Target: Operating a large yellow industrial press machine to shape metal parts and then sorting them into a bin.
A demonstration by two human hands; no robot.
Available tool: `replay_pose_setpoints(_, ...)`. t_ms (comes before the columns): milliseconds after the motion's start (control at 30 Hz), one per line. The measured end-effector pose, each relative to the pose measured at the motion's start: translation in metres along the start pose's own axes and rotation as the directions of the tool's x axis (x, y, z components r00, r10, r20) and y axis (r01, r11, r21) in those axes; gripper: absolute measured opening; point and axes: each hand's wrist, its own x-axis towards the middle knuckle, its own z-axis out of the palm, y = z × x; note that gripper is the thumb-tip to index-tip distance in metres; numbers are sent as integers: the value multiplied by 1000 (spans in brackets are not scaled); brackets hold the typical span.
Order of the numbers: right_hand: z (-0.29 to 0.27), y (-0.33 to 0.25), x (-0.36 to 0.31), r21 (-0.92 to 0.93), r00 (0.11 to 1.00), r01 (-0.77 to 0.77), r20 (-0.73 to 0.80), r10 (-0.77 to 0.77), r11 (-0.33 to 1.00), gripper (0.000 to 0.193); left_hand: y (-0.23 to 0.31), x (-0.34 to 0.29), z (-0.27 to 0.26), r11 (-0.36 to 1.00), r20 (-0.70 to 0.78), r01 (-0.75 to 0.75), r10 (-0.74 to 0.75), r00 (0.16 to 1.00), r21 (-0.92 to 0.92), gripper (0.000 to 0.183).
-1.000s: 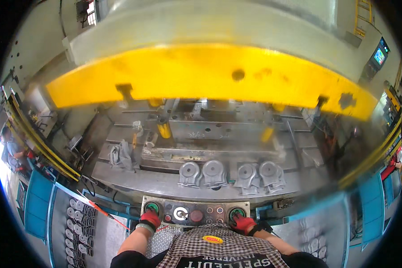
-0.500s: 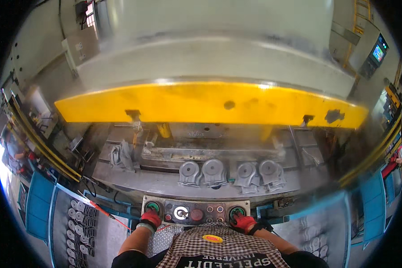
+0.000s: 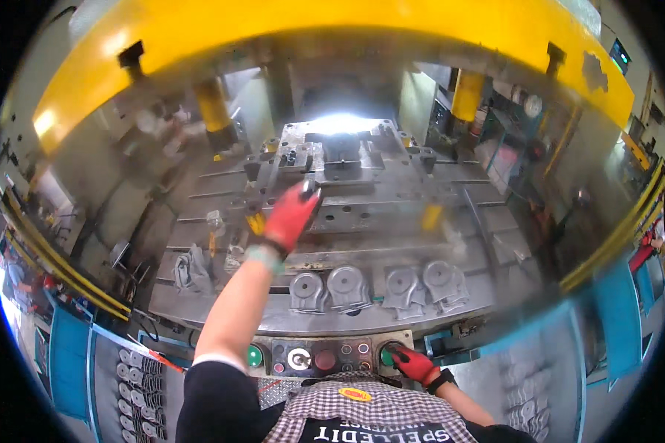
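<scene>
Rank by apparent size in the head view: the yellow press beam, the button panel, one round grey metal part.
1. Yellow press beam, though nearness may exaggerate it.
2. Button panel.
3. Round grey metal part.

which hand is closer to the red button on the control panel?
Right. The right hand rests at the panel's right end, a few buttons from the red button. The left hand is far above it, reaching over the die.
</scene>
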Motion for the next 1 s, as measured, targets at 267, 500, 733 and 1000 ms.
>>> replay_pose_setpoints(267,-2,-1,-40,485,911,-233,-195,364,843,36,43,134,97,574,-44,278,-386,922,770,93)
replay_pose_setpoints(500,-16,24,-46,647,760,-140,-415,500,750,31,50,150,107,639,-123,300,-307,944,709,86)
replay_pose_setpoints(733,-60,108,-36,619,614,86,-650,448,780,26,1,115,-5,859,182,-43,157,971,-511,37)
replay_pose_setpoints(1000,-84,-19,-2,766,905,235,-398,154,598,44,-12,-162,-39,677,279,365,-239,930,-639,41)
